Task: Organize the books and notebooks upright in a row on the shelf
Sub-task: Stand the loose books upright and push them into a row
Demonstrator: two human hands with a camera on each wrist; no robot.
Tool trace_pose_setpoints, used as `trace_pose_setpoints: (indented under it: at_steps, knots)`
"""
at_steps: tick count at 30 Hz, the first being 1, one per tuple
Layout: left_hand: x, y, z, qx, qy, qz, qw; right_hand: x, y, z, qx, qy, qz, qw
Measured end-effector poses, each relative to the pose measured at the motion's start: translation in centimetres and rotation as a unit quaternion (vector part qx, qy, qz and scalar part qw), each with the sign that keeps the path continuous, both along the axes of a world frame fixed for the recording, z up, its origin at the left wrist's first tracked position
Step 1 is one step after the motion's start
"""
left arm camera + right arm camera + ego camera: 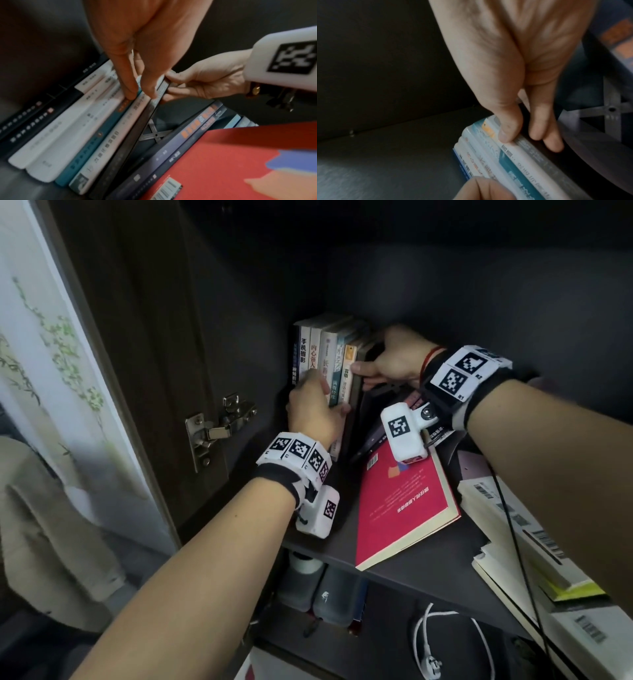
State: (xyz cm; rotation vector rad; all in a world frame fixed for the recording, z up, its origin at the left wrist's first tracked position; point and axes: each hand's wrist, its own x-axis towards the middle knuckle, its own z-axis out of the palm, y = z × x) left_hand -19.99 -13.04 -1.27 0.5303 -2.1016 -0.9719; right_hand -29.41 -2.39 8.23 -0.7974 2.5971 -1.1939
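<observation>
**Row could topple while I seat the dark book**

Far left, approx 9 o'clock in the head view: the open dark wood cabinet door [144, 364] w/ its metal hinge [219, 426]. No risk there unless my left elbow knocks it.

Next, the upright row of paperback books with white, teal and cream spines [325, 361], standing at the shelf's left end, approx 11 o'clock from frame centre. My left hand [313, 412] is against their spines, fingers straight-ish and pressing, holding nothing. If I ease that pressure too early, I think the row fans out rightward, since nothing props its right end.

Right beside it, the thin dark-covered book [137, 136], touching the cream spine, its foot looks kicked out a bit. My right hand [394, 364] pinches its top edge, thumb on one side, fingers on the other. Grip is shallow; a slip lets it fall onto the leaning books.

At 3 o'clock of that: dark-spined books w/ orange lettering [193, 129], tilted, plus a metal cross-shaped bracket [154, 134] in the gap. Could snag the dark book's lower edge.

Further right, the flat red paperback book [404, 508] overhangs the dark shelf board [428, 573] at its front edge. My right wrist is above it; a nudge might tip it off. Pale books [513, 529] lie at 4 o'clock, not sorted yet.
</observation>
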Motion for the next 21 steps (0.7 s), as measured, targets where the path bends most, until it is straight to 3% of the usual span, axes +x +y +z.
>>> trace_pose_setpoints:
  at_steps: [6, 10, 12, 15, 19, 21]
  knots:
    - [-0.6, 0.0, 0.7, -0.059, -0.052, 0.009, 0.997, -1.5, -0.9, -0.8, -0.023, 0.008, 0.027, 0.999]
    - [-0.2, 0.4, 0.9, -0.061, -0.069, 0.003, 0.996, -2.0, -0.7, -0.9, 0.015, 0.034, 0.005, 0.999]
    - [0.4, 0.4, 1.1, -0.058, -0.09, -0.026, 0.994, -1.6, 0.1, -0.7, 0.047, 0.065, 0.002, 0.997]
    - [1.4, 1.1, 1.1, -0.069, -0.129, -0.065, 0.987, -0.1, 2.1, 0.8, 0.124, 0.186, -0.009, 0.975]
    - [1.8, 2.7, 1.0, -0.07, -0.147, -0.163, 0.973, 2.6, 6.6, 2.7, 0.111, 0.186, -0.014, 0.976]
    - [1.6, 3.4, 1.3, -0.093, -0.152, -0.209, 0.962, 4.7, 9.6, 2.8, 0.119, 0.133, 0.003, 0.984]
